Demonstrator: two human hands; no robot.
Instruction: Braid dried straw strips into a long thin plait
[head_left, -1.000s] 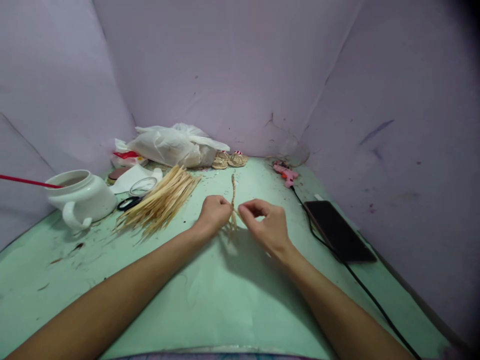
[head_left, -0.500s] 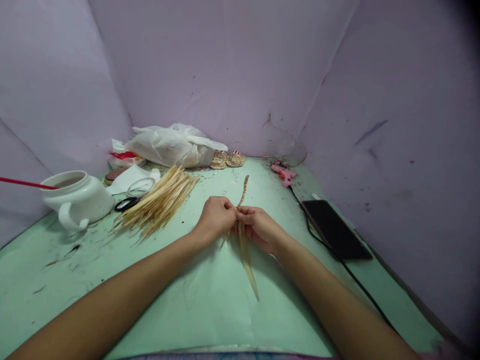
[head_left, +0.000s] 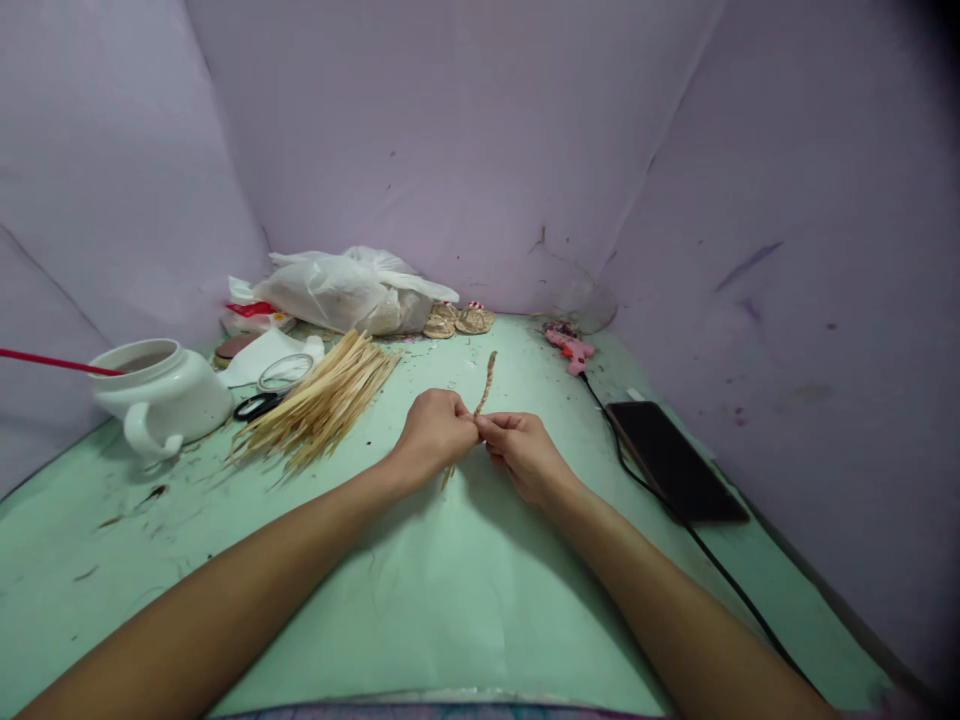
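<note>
Cord [head_left: 488, 382] of slim, tan, twisted fibre, leaning above mint-green counter [head_left: 450, 600], clamped at its lower end in left grip [head_left: 436, 435] and right grip [head_left: 529, 460], fingertips together. Seemingly at the twisting or plaiting step; probably calls next for firm left pinch while turning with the right.

Matt, rough-textured plant fibre forms the twisted strand [head_left: 490, 376] at the clock's centre, while the loose strips [head_left: 324, 402] at 9 o'clock appear dry, flat and straw-like, and the pot [head_left: 191, 395] beyond them is smooth and glossy, whether of ceramic or plastic cannot be told. At 10 o'clock the bag [head_left: 337, 292] is thin, crinkled, translucent plastic with a soft sheen, and at 4 o'clock the phone [head_left: 679, 462] presents a smooth, dark, glassy face. The bench [head_left: 435, 610] beneath bears a smooth, faintly creased covering of low sheen.
</note>
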